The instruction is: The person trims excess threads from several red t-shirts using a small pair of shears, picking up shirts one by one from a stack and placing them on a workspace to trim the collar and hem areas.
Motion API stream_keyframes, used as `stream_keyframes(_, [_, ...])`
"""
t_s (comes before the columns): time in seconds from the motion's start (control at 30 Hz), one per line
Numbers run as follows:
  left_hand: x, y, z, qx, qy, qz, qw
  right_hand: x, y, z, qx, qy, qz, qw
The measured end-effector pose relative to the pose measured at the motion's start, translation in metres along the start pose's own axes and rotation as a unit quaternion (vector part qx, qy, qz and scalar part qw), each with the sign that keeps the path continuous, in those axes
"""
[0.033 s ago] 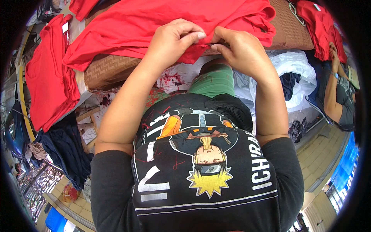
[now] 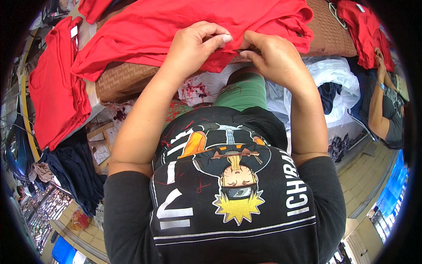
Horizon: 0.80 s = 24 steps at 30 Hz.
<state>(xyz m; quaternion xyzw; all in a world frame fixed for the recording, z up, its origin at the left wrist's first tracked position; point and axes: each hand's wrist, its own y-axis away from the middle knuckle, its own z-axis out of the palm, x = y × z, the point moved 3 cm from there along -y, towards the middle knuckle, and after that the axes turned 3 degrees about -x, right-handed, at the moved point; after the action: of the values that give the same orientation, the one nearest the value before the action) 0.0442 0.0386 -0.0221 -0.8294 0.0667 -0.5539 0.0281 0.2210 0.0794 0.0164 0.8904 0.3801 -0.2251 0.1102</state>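
A red cloth garment point(image 2: 176, 28) lies spread over a brown patterned padded surface point(image 2: 125, 83) in front of me. My left hand point(image 2: 193, 44) is closed, its thumb and forefinger pinching the garment near its close edge. Just to the right, my right hand point(image 2: 272, 55) is also closed in a pinch beside the same edge. A small dark tip shows between its thumb and finger; what it belongs to is hidden. Between the two hands, the fabric is bunched and hangs over the padded edge.
Folded red garments point(image 2: 57, 88) are stacked at left, above dark blue cloth point(image 2: 79, 167). White plastic sheeting point(image 2: 329, 75) lies at right. Further right, another person's hand point(image 2: 380, 61) is by a red garment point(image 2: 362, 31). Red thread scraps point(image 2: 193, 90) lie below the padded surface.
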Motion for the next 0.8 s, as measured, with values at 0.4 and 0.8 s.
stream_keyframes(0.4, [0.001,-0.001,-0.002,0.001,0.105,-0.074,0.992,-0.002,-0.005,0.006,0.039,-0.050,-0.047,0.997])
stream_keyframes(0.8, [0.044,0.021,-0.059,-0.232,0.170,-0.042,0.957,0.003,-0.001,-0.015,0.073,-0.096,-0.077,0.990])
